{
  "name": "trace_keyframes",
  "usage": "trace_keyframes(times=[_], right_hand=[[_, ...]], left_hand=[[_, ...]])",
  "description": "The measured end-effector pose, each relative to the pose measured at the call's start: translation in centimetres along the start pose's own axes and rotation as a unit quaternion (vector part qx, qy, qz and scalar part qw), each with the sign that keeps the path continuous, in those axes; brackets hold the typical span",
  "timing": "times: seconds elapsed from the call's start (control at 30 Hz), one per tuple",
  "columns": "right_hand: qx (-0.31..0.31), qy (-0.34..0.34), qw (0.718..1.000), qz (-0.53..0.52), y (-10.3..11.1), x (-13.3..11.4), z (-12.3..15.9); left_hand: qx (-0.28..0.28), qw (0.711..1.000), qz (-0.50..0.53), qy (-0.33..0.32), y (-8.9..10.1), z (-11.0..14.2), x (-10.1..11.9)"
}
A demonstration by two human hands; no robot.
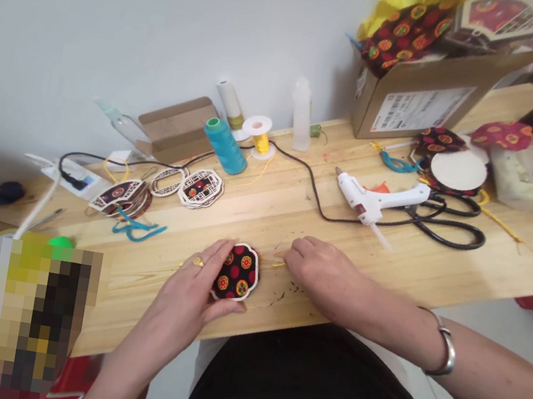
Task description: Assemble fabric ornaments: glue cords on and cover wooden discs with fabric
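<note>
My left hand (197, 283) grips a scalloped ornament (237, 272) at the table's front edge, fingers along its left side and thumb below. The ornament has a pale rim and black fabric with red and orange flower prints. Just to its right, my right hand (318, 272) is closed low over the wood, fingers curled. A short piece of yellow cord (279, 265) shows at its fingertips; the rest of the cord is hidden. Small dark marks lie on the wood between the hands.
Behind the hands are a white glue gun (377, 200), black-handled scissors (459, 223), a teal thread cone (226, 146) and a yellow thread spool (261, 141). Patterned pieces (200, 188) lie at left. A cardboard box (414, 98) stands at the back right. A black cable crosses the table.
</note>
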State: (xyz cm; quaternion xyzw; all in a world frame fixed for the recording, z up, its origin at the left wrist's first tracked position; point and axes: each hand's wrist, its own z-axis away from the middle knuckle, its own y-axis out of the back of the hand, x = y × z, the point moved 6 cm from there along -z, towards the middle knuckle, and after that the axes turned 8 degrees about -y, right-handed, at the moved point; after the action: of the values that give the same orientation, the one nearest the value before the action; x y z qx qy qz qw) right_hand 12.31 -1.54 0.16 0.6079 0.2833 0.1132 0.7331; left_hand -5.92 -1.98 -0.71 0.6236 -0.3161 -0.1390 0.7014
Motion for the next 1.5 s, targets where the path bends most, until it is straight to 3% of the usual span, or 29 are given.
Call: trace_keyframes(times=[0.17, 0.83, 1.5], right_hand=[[0.030, 0.001, 0.999, -0.022, -0.2, 0.2, -0.1], [-0.011, 0.008, 0.999, -0.040, -0.1, -1.0, -1.2], [0.012, 0.022, 0.999, -0.043, -0.2, -1.8, -1.9]], left_hand=[[-0.009, 1.000, -0.011, 0.001, 0.0, -0.1, 0.0], [-0.009, 1.000, 0.001, 0.012, -0.1, -0.1, -0.1], [-0.002, 1.000, 0.005, 0.009, -0.1, -0.1, 0.0]])
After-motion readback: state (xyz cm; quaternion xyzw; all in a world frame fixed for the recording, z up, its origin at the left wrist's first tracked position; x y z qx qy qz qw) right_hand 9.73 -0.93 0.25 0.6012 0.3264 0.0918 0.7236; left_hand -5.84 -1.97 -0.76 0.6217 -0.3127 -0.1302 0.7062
